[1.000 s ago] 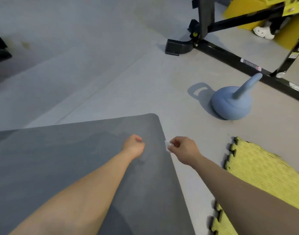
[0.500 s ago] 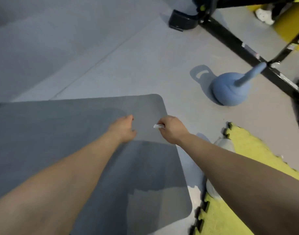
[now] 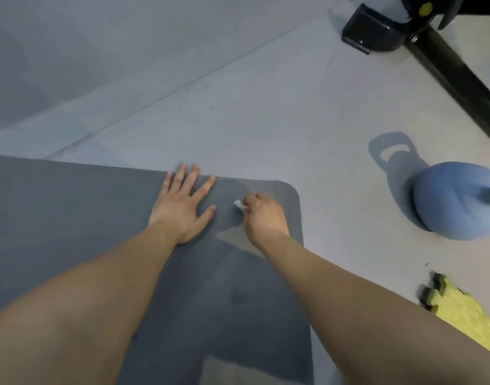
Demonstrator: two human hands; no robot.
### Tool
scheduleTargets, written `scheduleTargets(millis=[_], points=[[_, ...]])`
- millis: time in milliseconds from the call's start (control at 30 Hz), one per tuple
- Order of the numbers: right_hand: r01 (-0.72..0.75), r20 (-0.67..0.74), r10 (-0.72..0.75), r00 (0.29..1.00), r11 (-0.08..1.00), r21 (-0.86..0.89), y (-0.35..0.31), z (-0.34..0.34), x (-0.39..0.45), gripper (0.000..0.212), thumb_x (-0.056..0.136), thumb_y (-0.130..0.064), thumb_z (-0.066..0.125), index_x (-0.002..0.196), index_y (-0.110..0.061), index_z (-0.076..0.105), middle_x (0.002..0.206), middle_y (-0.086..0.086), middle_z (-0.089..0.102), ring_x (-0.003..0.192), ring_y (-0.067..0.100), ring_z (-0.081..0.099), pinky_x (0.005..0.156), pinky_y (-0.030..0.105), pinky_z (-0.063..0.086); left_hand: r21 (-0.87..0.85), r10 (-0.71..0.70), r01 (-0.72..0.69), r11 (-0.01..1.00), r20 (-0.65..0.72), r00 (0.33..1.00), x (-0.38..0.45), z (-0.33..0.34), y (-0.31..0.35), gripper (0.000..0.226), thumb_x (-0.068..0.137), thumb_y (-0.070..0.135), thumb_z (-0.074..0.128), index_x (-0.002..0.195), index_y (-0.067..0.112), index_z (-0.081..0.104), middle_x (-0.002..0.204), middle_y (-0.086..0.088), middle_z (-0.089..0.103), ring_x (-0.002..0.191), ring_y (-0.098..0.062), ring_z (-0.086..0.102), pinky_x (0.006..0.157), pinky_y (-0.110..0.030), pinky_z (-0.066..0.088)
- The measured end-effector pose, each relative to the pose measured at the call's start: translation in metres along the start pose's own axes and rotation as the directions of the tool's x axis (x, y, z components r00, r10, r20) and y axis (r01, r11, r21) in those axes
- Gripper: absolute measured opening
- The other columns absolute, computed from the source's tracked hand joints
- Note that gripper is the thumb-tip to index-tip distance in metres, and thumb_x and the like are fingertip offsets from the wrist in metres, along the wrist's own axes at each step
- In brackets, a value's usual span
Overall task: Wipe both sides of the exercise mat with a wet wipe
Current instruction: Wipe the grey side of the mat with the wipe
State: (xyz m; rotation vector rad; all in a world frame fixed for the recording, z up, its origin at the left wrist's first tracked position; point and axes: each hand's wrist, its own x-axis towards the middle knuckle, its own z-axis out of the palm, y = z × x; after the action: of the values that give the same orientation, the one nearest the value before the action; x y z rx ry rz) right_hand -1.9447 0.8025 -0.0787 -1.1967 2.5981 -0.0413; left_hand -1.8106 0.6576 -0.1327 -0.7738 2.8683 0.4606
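The grey exercise mat (image 3: 71, 218) lies flat on the pale grey floor (image 3: 238, 107) and fills the view from the 9 o'clock edge down to 6 o'clock, its rounded far corner sitting just right of centre toward 2 o'clock from the hands. The left hand (image 3: 180, 209) lies palm down on the mat near its far edge, a little left of centre, with fingers straight and spread and the fingertips reaching the mat's far border at 12 o'clock from the palm. Just beside it at 3 o'clock, the right hand (image 3: 263, 215) is curled into a loose fist on the mat, knuckles up, pinching a small white wet wipe (image 3: 239, 204) whose end pokes out at the 10 o'clock side of the fist; how much of the wipe touches the mat cannot be told. The two hands are near each other but apart. Both bare forearms run back toward 6 o'clock. Well away at 3 o'clock a blue kettlebell (image 3: 455, 207) stands on the floor, its shadow falling toward 11 o'clock. A black metal frame (image 3: 444, 59) crosses the corner at 1 o'clock, and a yellow foam tile (image 3: 466, 315) with a toothed edge shows at 4 o'clock.
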Motion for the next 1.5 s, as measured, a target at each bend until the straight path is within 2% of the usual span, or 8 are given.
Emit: scheduleTargets(millis=[133, 400, 567, 733, 833, 1100, 1367, 1500], points=[[-0.021, -0.166, 0.052, 0.985, 0.983, 0.18, -0.008, 0.028, 0.005, 0.007, 0.074, 0.0, 0.063, 0.072, -0.005, 0.058, 0.071, 0.017, 0.055, 0.063, 0.036, 0.053, 0.056, 0.037, 0.041, 0.052, 0.003, 0.0, 0.999, -0.053, 0.999, 0.002, 0.011, -0.005, 0.075, 0.091, 0.07, 0.021, 0.159, 0.041, 0.008, 0.169, -0.003, 0.003, 0.155, -0.028, -0.004, 0.125, -0.05, 0.003], [-0.052, -0.181, 0.108, 0.978, 0.956, 0.289, -0.016, 0.025, 0.014, 0.01, 0.075, -0.002, 0.065, 0.074, -0.008, 0.057, 0.074, 0.014, 0.059, 0.068, 0.036, 0.056, 0.062, 0.038, 0.045, 0.047, 0.106, -0.102, 0.994, -0.092, 0.99, 0.001, 0.007, -0.008, 0.064, 0.094, 0.059, 0.032, 0.154, 0.037, 0.035, 0.167, 0.004, 0.02, 0.155, -0.03, 0.006, 0.122, -0.059, 0.009], [0.106, -0.234, -0.053, 0.971, 0.969, 0.221, 0.003, 0.022, 0.021, 0.013, 0.072, -0.002, 0.066, 0.074, -0.01, 0.056, 0.073, 0.012, 0.058, 0.068, 0.034, 0.055, 0.061, 0.038, 0.044, 0.042, 0.158, -0.153, 0.987, -0.137, 0.978, 0.002, 0.01, -0.009, 0.062, 0.096, 0.052, 0.035, 0.152, 0.028, 0.042, 0.163, 0.005, 0.029, 0.154, -0.029, 0.014, 0.121, -0.061, 0.011], [-0.176, -0.314, 0.243, 0.918, 0.958, 0.227, 0.095, 0.014, 0.033, 0.012, 0.084, -0.01, 0.052, 0.078, -0.004, 0.058, 0.076, 0.018, 0.059, 0.071, 0.037, 0.054, 0.065, 0.043, 0.046, 0.018, 0.205, -0.205, 0.979, -0.167, 0.964, 0.003, 0.013, -0.011, 0.061, 0.099, 0.045, 0.035, 0.152, 0.018, 0.042, 0.161, 0.005, 0.035, 0.154, -0.027, 0.018, 0.122, -0.057, 0.015], [-0.298, -0.312, 0.414, 0.855, 0.885, 0.358, 0.085, 0.018, 0.035, 0.008, 0.081, -0.003, 0.053, 0.08, -0.003, 0.061, 0.08, 0.018, 0.06, 0.077, 0.038, 0.055, 0.069, 0.042, 0.042, 0.007, 0.2, -0.202, 0.979, -0.177, 0.964, 0.002, 0.014, -0.011, 0.062, 0.098, 0.046, 0.036, 0.152, 0.019, 0.042, 0.16, 0.005, 0.036, 0.154, -0.026, 0.019, 0.122, -0.058, 0.016], [0.201, -0.232, -0.134, 0.963, 0.935, 0.293, 0.01, 0.025, 0.045, 0.007, 0.076, 0.001, 0.06, 0.081, -0.004, 0.063, 0.08, 0.016, 0.061, 0.074, 0.037, 0.056, 0.068, 0.042, 0.049, 0.028, 0.199, -0.197, 0.98, -0.162, 0.967, 0.001, 0.008, -0.009, 0.068, 0.091, 0.059, 0.04, 0.15, 0.025, 0.046, 0.159, 0.003, 0.038, 0.153, -0.029, 0.021, 0.121, -0.058, 0.017], [-0.177, -0.247, 0.242, 0.938, 0.949, 0.26, 0.106, 0.011, 0.044, 0.011, 0.086, -0.005, 0.052, 0.089, -0.002, 0.061, 0.094, 0.019, 0.062, 0.091, 0.037, 0.054, 0.078, 0.039, 0.039, 0.1, 0.262, -0.254, 0.962, -0.083, 0.961, -0.001, 0.006, -0.008, 0.092, 0.078, 0.086, 0.041, 0.153, 0.032, 0.041, 0.164, 0.001, 0.028, 0.155, -0.029, 0.012, 0.121, -0.059, 0.014], [-0.044, -0.239, 0.12, 0.964, 0.952, 0.301, 0.046, 0.023, 0.034, 0.005, 0.084, -0.004, 0.058, 0.082, -0.002, 0.061, 0.087, 0.022, 0.063, 0.085, 0.039, 0.058, 0.074, 0.041, 0.042, 0.083, 0.318, -0.311, 0.947, -0.084, 0.944, 0.0, 0.006, -0.006, 0.09, 0.085, 0.078, 0.038, 0.153, 0.02, 0.04, 0.163, -0.001, 0.03, 0.154, -0.026, 0.015, 0.123, -0.053, 0.017]])
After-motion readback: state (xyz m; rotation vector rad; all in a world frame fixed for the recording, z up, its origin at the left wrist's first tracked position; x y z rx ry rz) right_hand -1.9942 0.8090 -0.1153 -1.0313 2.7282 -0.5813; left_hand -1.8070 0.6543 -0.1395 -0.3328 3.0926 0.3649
